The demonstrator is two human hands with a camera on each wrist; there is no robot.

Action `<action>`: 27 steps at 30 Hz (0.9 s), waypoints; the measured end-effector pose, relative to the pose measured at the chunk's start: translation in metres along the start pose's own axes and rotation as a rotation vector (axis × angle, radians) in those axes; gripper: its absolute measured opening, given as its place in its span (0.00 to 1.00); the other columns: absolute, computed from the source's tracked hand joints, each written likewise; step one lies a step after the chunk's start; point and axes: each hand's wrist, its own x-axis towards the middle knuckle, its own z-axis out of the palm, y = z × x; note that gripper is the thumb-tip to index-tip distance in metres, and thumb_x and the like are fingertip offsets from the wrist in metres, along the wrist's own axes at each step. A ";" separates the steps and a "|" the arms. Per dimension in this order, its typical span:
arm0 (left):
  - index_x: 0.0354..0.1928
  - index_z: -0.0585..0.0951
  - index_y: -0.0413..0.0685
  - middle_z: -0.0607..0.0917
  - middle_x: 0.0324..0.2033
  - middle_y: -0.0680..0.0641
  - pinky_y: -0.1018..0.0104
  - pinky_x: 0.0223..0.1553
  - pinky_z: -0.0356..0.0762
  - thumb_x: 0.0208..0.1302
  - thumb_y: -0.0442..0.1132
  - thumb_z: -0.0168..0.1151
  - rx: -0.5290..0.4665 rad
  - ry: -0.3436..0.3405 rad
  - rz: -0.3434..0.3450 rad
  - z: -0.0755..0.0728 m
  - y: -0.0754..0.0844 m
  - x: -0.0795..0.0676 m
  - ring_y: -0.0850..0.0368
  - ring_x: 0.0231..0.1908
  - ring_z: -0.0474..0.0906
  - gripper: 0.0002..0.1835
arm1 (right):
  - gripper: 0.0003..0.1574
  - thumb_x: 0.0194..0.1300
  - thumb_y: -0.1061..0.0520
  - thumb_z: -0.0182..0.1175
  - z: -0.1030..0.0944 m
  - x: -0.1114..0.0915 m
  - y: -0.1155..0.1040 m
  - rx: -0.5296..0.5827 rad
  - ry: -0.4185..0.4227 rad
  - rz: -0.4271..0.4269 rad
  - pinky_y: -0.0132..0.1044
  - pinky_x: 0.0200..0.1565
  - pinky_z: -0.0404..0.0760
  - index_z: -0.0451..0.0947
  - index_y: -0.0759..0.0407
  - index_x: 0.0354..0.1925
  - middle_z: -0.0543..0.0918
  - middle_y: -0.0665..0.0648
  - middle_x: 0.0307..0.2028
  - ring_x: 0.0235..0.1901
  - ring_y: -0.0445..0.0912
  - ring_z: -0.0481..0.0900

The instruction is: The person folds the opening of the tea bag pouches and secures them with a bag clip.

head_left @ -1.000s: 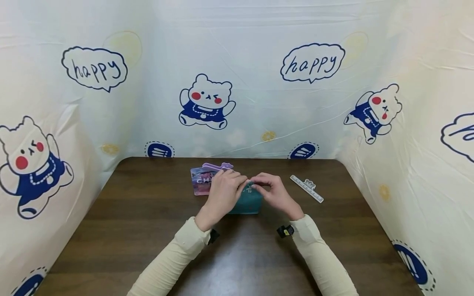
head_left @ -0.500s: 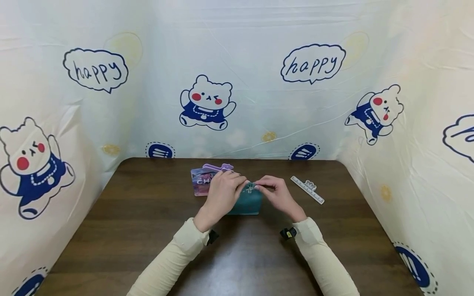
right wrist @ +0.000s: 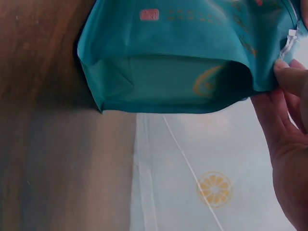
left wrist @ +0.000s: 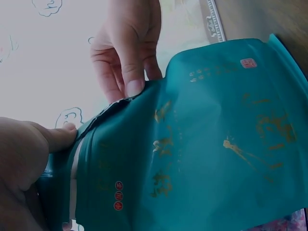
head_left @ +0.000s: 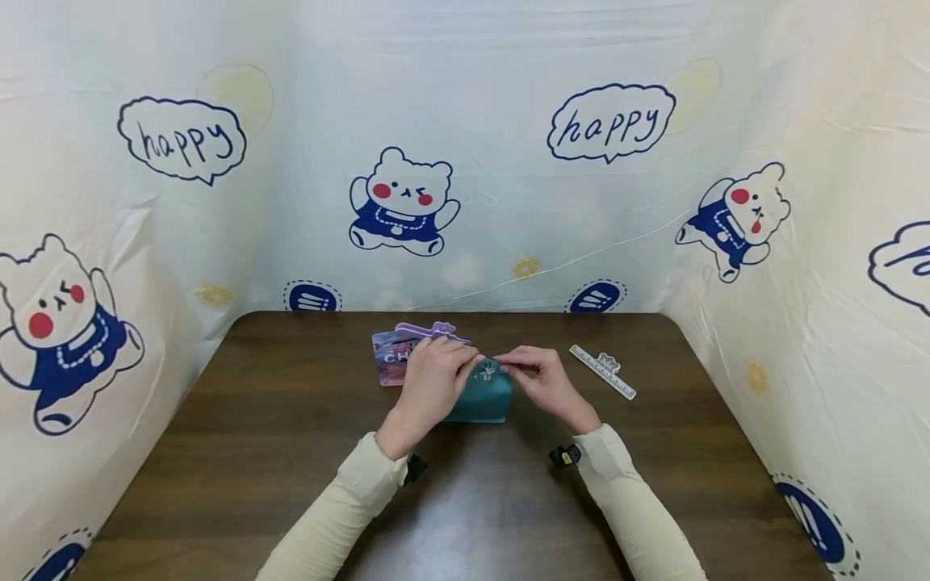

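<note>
A teal stand-up pouch [head_left: 481, 401] with gold lettering stands upright on the table, in front of both hands. My left hand [head_left: 432, 383] grips its top edge at the left, thumb on the near face. At the upper right of the pouch, my right hand [head_left: 546, 386] pinches the edge between thumb and fingers. In the left wrist view a pale strip [left wrist: 73, 178] runs across the pouch near its top. A small white piece [right wrist: 290, 41] shows by the right thumb in the right wrist view. My left fingers behind the pouch are largely hidden.
A pink and blue printed packet [head_left: 392, 367] lies behind my left hand, with a purple clip [head_left: 429, 329] at its top. On the right lies a white ruler-like clip [head_left: 601, 371]. Printed cloth [head_left: 508, 202] walls the brown table [head_left: 291, 452] at the back and sides.
My right hand has shifted slightly to the right along the pouch's top edge, still pinching. My left hand keeps its grip with hardly any movement.
</note>
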 end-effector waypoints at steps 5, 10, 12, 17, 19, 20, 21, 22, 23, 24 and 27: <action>0.35 0.87 0.52 0.86 0.31 0.54 0.67 0.32 0.68 0.58 0.42 0.65 -0.019 0.004 -0.002 0.001 -0.001 -0.002 0.59 0.32 0.77 0.05 | 0.18 0.58 0.75 0.57 -0.003 -0.001 -0.002 0.008 -0.050 0.039 0.37 0.40 0.81 0.81 0.66 0.46 0.83 0.62 0.39 0.37 0.54 0.82; 0.35 0.87 0.53 0.86 0.31 0.54 0.67 0.33 0.67 0.59 0.42 0.65 -0.023 0.007 -0.005 0.003 -0.002 -0.002 0.59 0.32 0.77 0.05 | 0.18 0.58 0.76 0.56 -0.003 -0.002 0.003 -0.001 -0.049 0.031 0.38 0.40 0.81 0.81 0.66 0.45 0.83 0.61 0.39 0.37 0.53 0.82; 0.35 0.87 0.52 0.86 0.32 0.54 0.67 0.34 0.68 0.58 0.42 0.65 -0.025 0.007 -0.001 0.002 -0.002 -0.002 0.58 0.33 0.77 0.05 | 0.18 0.57 0.77 0.56 -0.002 -0.001 0.003 -0.008 -0.034 0.012 0.40 0.39 0.81 0.81 0.66 0.44 0.83 0.62 0.38 0.36 0.53 0.82; 0.36 0.87 0.52 0.86 0.32 0.54 0.66 0.35 0.68 0.58 0.42 0.66 -0.012 0.004 0.003 0.000 -0.002 -0.001 0.58 0.33 0.77 0.06 | 0.18 0.56 0.78 0.56 -0.002 0.001 -0.001 -0.007 -0.027 0.005 0.44 0.38 0.81 0.81 0.69 0.44 0.83 0.64 0.37 0.35 0.55 0.82; 0.36 0.87 0.53 0.86 0.32 0.54 0.67 0.34 0.68 0.58 0.42 0.66 -0.008 -0.002 0.000 0.000 -0.002 -0.002 0.59 0.33 0.77 0.06 | 0.17 0.57 0.76 0.57 -0.002 0.000 -0.001 0.007 -0.042 0.030 0.43 0.40 0.81 0.80 0.68 0.45 0.83 0.63 0.39 0.37 0.54 0.82; 0.35 0.87 0.53 0.86 0.32 0.54 0.67 0.34 0.68 0.58 0.42 0.66 -0.009 -0.004 -0.002 0.000 -0.002 -0.003 0.59 0.33 0.77 0.05 | 0.17 0.58 0.75 0.57 -0.003 -0.001 0.000 0.018 -0.051 0.044 0.42 0.41 0.80 0.80 0.68 0.46 0.83 0.63 0.40 0.39 0.54 0.82; 0.35 0.87 0.53 0.86 0.32 0.54 0.66 0.34 0.68 0.57 0.42 0.66 -0.010 -0.005 -0.004 0.000 -0.002 -0.003 0.59 0.33 0.77 0.05 | 0.16 0.59 0.73 0.57 -0.004 -0.002 0.001 0.031 -0.059 0.057 0.41 0.42 0.80 0.80 0.68 0.47 0.83 0.63 0.41 0.40 0.53 0.82; 0.35 0.87 0.53 0.86 0.32 0.54 0.66 0.34 0.69 0.57 0.42 0.66 -0.011 -0.005 -0.004 0.000 -0.001 -0.004 0.59 0.33 0.77 0.05 | 0.15 0.61 0.72 0.56 -0.006 -0.003 0.003 0.047 -0.065 0.068 0.40 0.43 0.80 0.79 0.68 0.47 0.82 0.63 0.42 0.41 0.53 0.81; 0.36 0.87 0.53 0.86 0.31 0.54 0.66 0.34 0.69 0.57 0.41 0.66 -0.012 -0.005 -0.003 0.000 -0.001 -0.004 0.59 0.33 0.77 0.05 | 0.15 0.62 0.71 0.55 -0.008 -0.005 0.006 0.063 -0.064 0.078 0.40 0.44 0.79 0.79 0.68 0.48 0.82 0.63 0.43 0.43 0.54 0.81; 0.36 0.87 0.53 0.86 0.31 0.54 0.66 0.34 0.69 0.57 0.42 0.66 -0.012 -0.005 0.000 0.000 -0.001 -0.004 0.59 0.33 0.77 0.05 | 0.15 0.64 0.69 0.54 -0.011 -0.006 0.012 0.069 -0.055 0.088 0.38 0.45 0.79 0.79 0.68 0.48 0.82 0.64 0.44 0.44 0.53 0.80; 0.35 0.87 0.52 0.86 0.30 0.54 0.66 0.34 0.69 0.58 0.42 0.66 -0.009 0.006 0.010 0.000 -0.002 -0.004 0.59 0.32 0.77 0.06 | 0.15 0.67 0.64 0.53 -0.024 -0.009 0.034 0.036 -0.006 0.131 0.35 0.46 0.78 0.79 0.65 0.50 0.81 0.63 0.46 0.46 0.50 0.80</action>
